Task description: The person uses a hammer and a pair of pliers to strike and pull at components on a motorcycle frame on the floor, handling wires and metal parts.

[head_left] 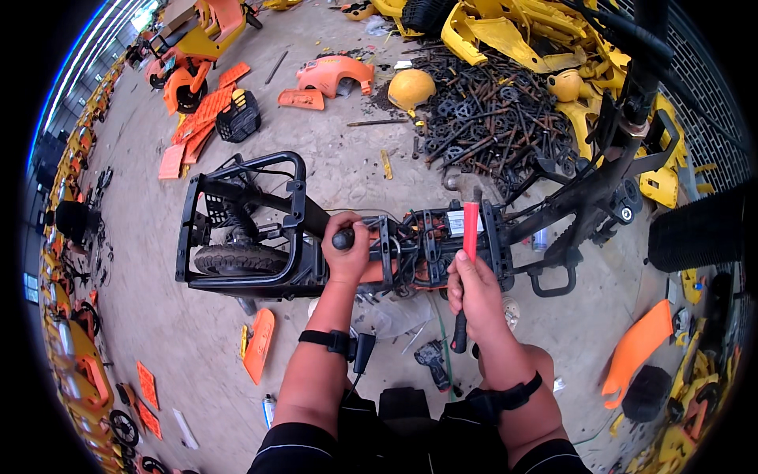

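The person stands over a stripped black scooter frame (260,229) lying on the dusty floor. The left hand (347,251) is wrapped tight around a dark round knob (343,238) on the frame, probably to keep the frame from sliding. The right hand (472,286) grips a hammer (467,261) with a red and black handle, its head up just past that hand, over the open middle full of wires (414,241). The hands are apart. Beyond the hands lies a pile of rusty metal bits (493,118).

Bare forearms, black wrist straps (338,341), black shorts
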Demonstrator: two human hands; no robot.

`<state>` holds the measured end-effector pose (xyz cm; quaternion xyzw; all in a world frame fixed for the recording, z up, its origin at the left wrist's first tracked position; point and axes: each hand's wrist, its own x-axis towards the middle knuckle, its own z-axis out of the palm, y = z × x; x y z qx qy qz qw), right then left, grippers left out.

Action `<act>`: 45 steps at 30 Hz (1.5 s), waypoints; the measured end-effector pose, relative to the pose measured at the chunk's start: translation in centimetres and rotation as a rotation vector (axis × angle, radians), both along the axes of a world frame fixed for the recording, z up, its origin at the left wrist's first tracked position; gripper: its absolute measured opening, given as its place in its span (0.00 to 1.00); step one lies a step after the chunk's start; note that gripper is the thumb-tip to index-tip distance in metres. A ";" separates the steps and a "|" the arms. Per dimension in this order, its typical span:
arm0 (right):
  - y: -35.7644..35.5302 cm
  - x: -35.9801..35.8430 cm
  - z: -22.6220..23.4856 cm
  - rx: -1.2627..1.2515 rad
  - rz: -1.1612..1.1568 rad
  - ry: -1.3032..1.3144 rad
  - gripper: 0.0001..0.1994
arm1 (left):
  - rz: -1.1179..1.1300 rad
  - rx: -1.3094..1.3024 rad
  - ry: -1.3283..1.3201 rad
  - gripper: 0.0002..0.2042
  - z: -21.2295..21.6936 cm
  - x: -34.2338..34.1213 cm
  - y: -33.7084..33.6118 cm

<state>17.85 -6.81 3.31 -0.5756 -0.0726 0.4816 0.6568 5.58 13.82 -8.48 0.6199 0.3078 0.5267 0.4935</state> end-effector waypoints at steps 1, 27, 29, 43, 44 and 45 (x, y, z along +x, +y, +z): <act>-0.1 -0.3 -0.2 -0.011 0.009 0.004 0.14 | -0.002 0.009 0.000 0.05 -0.1 -0.1 -0.1; 1.1 -2.4 -1.0 -0.068 0.084 -0.117 0.19 | -0.018 -0.005 0.049 0.05 -0.5 -1.1 -0.8; 1.4 -3.3 -1.7 -0.049 0.080 -0.132 0.17 | 0.044 0.102 0.107 0.02 0.8 -1.8 -0.8; 0.7 -4.6 -1.5 -0.153 0.090 -0.210 0.12 | -0.020 0.012 0.102 0.07 1.6 -2.2 -1.5; 0.7 -4.6 -1.6 -0.144 0.085 -0.219 0.11 | -0.019 0.027 0.102 0.07 1.8 -2.1 -1.6; 0.7 -4.5 -1.8 -0.140 0.084 -0.227 0.11 | -0.017 0.028 0.106 0.07 1.8 -2.1 -1.9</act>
